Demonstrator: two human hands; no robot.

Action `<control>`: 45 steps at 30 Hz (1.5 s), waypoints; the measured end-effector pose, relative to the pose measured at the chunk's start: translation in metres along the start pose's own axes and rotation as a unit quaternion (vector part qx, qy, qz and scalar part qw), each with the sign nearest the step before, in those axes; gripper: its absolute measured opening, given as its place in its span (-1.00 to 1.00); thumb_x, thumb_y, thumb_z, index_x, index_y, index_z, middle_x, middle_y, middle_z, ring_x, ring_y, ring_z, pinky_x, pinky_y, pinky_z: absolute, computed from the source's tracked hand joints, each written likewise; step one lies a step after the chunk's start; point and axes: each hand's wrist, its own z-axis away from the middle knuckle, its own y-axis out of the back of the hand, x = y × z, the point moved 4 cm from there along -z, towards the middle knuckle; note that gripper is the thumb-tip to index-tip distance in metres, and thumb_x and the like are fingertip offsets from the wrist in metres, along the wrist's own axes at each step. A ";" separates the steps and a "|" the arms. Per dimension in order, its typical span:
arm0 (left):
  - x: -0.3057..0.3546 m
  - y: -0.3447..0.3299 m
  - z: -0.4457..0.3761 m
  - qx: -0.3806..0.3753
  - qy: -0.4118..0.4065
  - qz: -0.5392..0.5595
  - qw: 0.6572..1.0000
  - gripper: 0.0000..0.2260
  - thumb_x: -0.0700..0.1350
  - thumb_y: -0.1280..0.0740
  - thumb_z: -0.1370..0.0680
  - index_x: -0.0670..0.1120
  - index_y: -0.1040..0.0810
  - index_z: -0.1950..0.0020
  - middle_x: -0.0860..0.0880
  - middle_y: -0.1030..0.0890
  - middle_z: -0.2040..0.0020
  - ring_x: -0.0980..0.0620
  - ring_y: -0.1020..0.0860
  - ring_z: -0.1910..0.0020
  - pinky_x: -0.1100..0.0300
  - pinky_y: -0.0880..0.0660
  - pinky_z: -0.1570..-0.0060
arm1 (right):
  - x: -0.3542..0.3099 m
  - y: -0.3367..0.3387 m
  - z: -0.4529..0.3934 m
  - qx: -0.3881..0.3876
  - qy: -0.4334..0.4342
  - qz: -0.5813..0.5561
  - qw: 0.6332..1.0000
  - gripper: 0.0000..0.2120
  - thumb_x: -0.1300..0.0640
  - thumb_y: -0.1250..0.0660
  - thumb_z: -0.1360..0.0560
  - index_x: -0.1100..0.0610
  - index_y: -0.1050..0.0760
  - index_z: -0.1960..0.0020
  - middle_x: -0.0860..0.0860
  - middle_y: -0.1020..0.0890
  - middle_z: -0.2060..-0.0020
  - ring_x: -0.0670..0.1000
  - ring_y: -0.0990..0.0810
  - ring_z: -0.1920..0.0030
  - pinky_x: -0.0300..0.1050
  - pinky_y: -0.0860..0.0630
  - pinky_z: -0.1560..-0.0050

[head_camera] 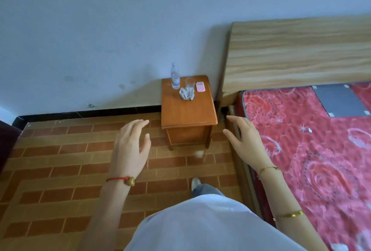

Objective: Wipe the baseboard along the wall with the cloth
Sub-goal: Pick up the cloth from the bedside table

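Head view, looking down across a floor of brown brick-pattern tiles (60,162) toward a pale blue-grey wall (100,29). Your left hand (131,148) and your right hand (248,142) both reach forward in the air, fingers straight and loosely spread, holding nothing. A red cord bracelet with a round bead (122,180) circles your left wrist; thin gold bracelets (270,169) sit on your right wrist and forearm.

Between and beyond your hands stands a small reddish-brown wooden bedside table (188,114), set against the wall. On its top lies the crumpled grey-white cloth (187,93), well apart from both hands. Just behind the cloth are a clear plastic water bottle (175,77), a clear drinking glass (190,82) and a small pink flat object (200,86) that is too small to identify.

The black baseboard (86,113) runs along the foot of the wall, left of the table. To your right is a bed with a red rose-patterned mattress (311,150) and a light wood-grain headboard (297,53). Your pale garment (200,226) fills the bottom edge.
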 end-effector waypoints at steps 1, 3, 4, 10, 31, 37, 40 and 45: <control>0.000 -0.004 -0.021 0.004 0.001 0.001 1.000 -0.69 -0.19 -0.31 -0.59 -0.12 -0.52 -0.34 -0.08 -0.56 -0.28 -0.07 -0.49 -0.31 0.01 -0.44 -0.32 | 0.001 0.002 -0.025 0.000 0.006 -0.001 1.000 -0.62 0.01 -0.29 -0.55 0.02 -0.38 -0.34 -0.09 -0.49 -0.22 -0.05 -0.38 -0.30 -0.19 -0.28 -0.28; 0.000 -0.013 -0.061 0.014 -0.001 0.002 1.000 -0.69 -0.19 -0.30 -0.59 -0.13 -0.52 -0.35 -0.09 -0.56 -0.28 -0.06 -0.48 -0.32 0.03 -0.42 -0.35 | 0.003 0.003 -0.072 -0.002 0.016 0.006 1.000 -0.61 0.00 -0.28 -0.55 0.04 -0.38 -0.35 -0.07 -0.49 -0.21 -0.04 -0.39 -0.28 -0.11 -0.34 -0.31; -0.002 -0.018 -0.078 0.018 0.000 0.002 1.000 -0.69 -0.19 -0.29 -0.59 -0.13 -0.52 -0.35 -0.09 -0.56 -0.28 -0.06 -0.48 -0.32 0.02 -0.42 -0.35 | 0.004 0.002 -0.093 -0.003 0.021 0.012 1.000 -0.61 0.00 -0.28 -0.55 0.04 -0.38 -0.35 -0.07 -0.49 -0.20 -0.04 -0.40 -0.27 -0.06 -0.37 -0.31; -0.017 -0.047 -0.157 0.029 0.018 0.007 0.999 -0.70 -0.22 -0.31 -0.58 -0.15 -0.53 -0.33 -0.09 -0.57 -0.26 -0.05 -0.49 -0.30 0.12 -0.37 -0.33 | 0.012 -0.020 -0.189 -0.022 0.024 0.014 0.999 -0.60 0.00 -0.30 -0.55 0.04 -0.36 -0.36 -0.07 -0.49 -0.20 -0.04 -0.38 -0.27 -0.09 -0.35 -0.30; -0.165 -0.272 -0.343 -0.159 0.040 -0.031 0.986 -0.65 -0.21 -0.33 -0.57 -0.14 -0.50 -0.36 -0.12 -0.56 -0.29 -0.11 -0.47 -0.35 -0.03 -0.33 -0.42 | 0.114 -0.220 -0.428 -0.132 -0.146 0.043 0.980 -0.51 0.04 -0.36 -0.51 0.02 -0.31 -0.40 0.08 -0.38 -0.31 0.12 -0.32 -0.29 0.03 -0.35 -0.31; -0.213 -0.385 -0.342 -0.200 0.051 -0.055 0.977 -0.63 -0.14 -0.29 -0.58 -0.14 -0.48 -0.39 -0.12 -0.53 -0.34 -0.11 -0.45 -0.39 -0.04 -0.33 -0.43 | 0.183 -0.319 -0.463 -0.164 -0.161 0.056 0.972 -0.49 0.03 -0.39 -0.49 0.01 -0.33 -0.40 0.06 -0.38 -0.30 0.10 -0.32 -0.24 0.01 -0.39 -0.25; -0.233 -0.438 -0.329 -0.216 0.060 -0.057 0.973 -0.62 -0.12 -0.30 -0.58 -0.14 -0.46 -0.41 -0.14 -0.51 -0.38 -0.13 -0.44 -0.41 -0.05 -0.35 -0.43 | 0.212 -0.369 -0.470 -0.163 -0.157 0.058 0.972 -0.45 0.01 -0.41 -0.47 -0.01 -0.31 -0.41 0.10 -0.38 -0.28 0.13 -0.32 -0.24 0.09 -0.44 -0.21; -0.260 -0.497 -0.297 -0.224 0.092 -0.058 0.969 -0.60 -0.12 -0.25 -0.60 -0.15 -0.41 -0.44 -0.20 -0.44 -0.43 -0.20 -0.38 -0.45 -0.18 -0.39 -0.40 | 0.238 -0.428 -0.474 -0.139 -0.123 0.054 0.981 -0.42 -0.02 -0.43 -0.44 -0.06 -0.32 -0.40 0.10 -0.36 -0.32 0.16 -0.31 -0.29 0.05 -0.41 -0.20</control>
